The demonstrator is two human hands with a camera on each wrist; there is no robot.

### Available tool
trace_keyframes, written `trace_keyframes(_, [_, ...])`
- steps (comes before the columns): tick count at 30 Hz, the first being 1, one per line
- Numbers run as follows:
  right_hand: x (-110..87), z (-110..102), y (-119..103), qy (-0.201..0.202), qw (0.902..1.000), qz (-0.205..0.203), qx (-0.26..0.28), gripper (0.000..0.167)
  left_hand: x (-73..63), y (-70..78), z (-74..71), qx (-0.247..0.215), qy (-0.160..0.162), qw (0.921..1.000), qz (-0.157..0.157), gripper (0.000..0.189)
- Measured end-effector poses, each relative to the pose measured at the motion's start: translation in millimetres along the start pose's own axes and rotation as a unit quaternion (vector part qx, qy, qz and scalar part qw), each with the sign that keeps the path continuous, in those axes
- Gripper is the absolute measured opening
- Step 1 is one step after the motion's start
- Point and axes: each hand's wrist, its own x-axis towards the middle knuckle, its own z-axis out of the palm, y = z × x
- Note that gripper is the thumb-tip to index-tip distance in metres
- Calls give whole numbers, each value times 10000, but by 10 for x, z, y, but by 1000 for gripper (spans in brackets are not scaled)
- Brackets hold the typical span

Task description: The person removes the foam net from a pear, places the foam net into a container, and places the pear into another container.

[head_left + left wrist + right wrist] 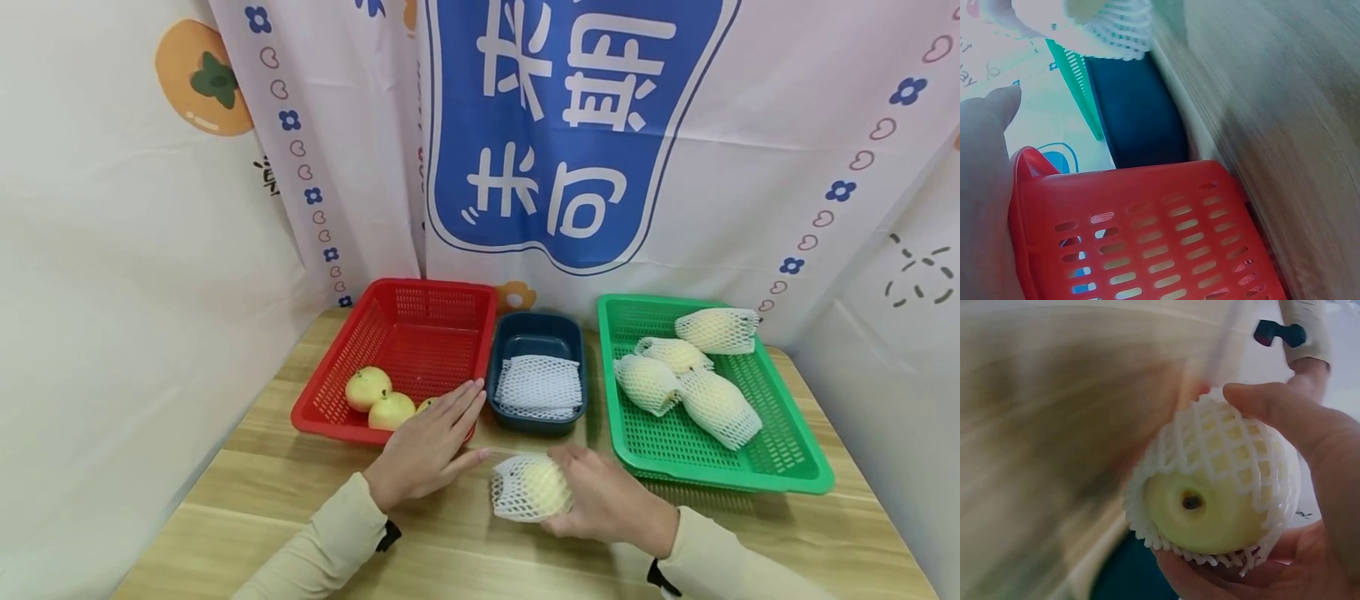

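Note:
My right hand [611, 496] grips a yellow apple [1210, 515] wrapped in a white foam net sleeve [517, 492], low over the front of the table. In the right wrist view, thumb and fingers curl round its sides, and the fruit's dark dimple shows through the sleeve's open end. My left hand [431, 446] is apart from the apple, fingers straight, lying over the near right corner of the red basket [393, 292]. Several bare yellow apples [367, 387] sit in that basket, one partly hidden by the left hand.
A dark blue bin [540, 325] with flat white foam nets [538, 386] stands between the red basket and a green basket [787, 454]. The green basket holds several netted apples [720, 408]. Behind the wooden table [247, 508] hangs a printed cloth [360, 100].

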Motion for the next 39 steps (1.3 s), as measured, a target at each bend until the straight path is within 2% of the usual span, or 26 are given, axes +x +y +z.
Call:
trace_keyframes(5, [-26, 121, 53, -197, 9995, 184, 148, 82, -22, -5, 3, -63, 158, 9999, 10, 82])
trace_keyframes(7, [-34, 158, 66, -326, 9987, 239, 304, 83, -57, 7, -19, -179, 375, 9991, 42, 80])
trace_keyframes(9, [-45, 183, 70, -443, 9978, 266, 416, 85, -113, 48, -74, -417, 753, 9962, 144, 75])
trace_keyframes(11, [-51, 189, 73, -504, 9972, 219, 505, 86, -170, 121, -157, -715, 1309, 9879, 424, 65])
trace_keyframes(14, [-64, 172, 88, -576, 9969, 117, 520, 88, -231, 248, -262, -1032, 2086, 9672, 1019, 43])
trace_keyframes(16, [-67, 152, 104, -604, 9967, 71, 528, 89, -245, 310, -275, -1170, 2323, 9560, 1358, 26])
trace_keyframes(18, [-68, 138, 122, -648, 9965, 70, 531, 90, -256, 342, -238, -1314, 2140, 9565, 1485, 17])
trace_keyframes(19, [-65, 136, 130, -669, 9963, 75, 540, 90, -260, 352, -206, -1410, 1878, 9609, 1466, 12])
trace_keyframes(21, [-61, 136, 144, -683, 9961, 65, 548, 90, -255, 360, -111, -1517, 1157, 9713, 1420, 9])
trace_keyframes(23, [-59, 140, 158, -665, 9963, 61, 542, 90, -230, 364, -6, -1595, 323, 9772, 1363, 11])
trace_keyframes(25, [-59, 146, 172, -643, 9965, 56, 535, 89, -188, 368, 103, -1673, -365, 9758, 1362, 15])
trace_keyframes(27, [-59, 151, 183, -640, 9965, 43, 540, 90, -157, 374, 190, -1742, -733, 9716, 1426, 18])
trace_keyframes(30, [-54, 156, 189, -691, 9958, 51, 602, 91, -139, 384, 261, -1931, -843, 9674, 1405, 18])
trace_keyframes(34, [-55, 148, 191, -749, 9947, 122, 693, 92, -152, 387, 267, -2153, -728, 9677, 1091, 20])
trace_keyframes(39, [-61, 133, 197, -716, 9945, 115, 749, 89, -167, 394, 231, -2263, -594, 9702, 635, 41])
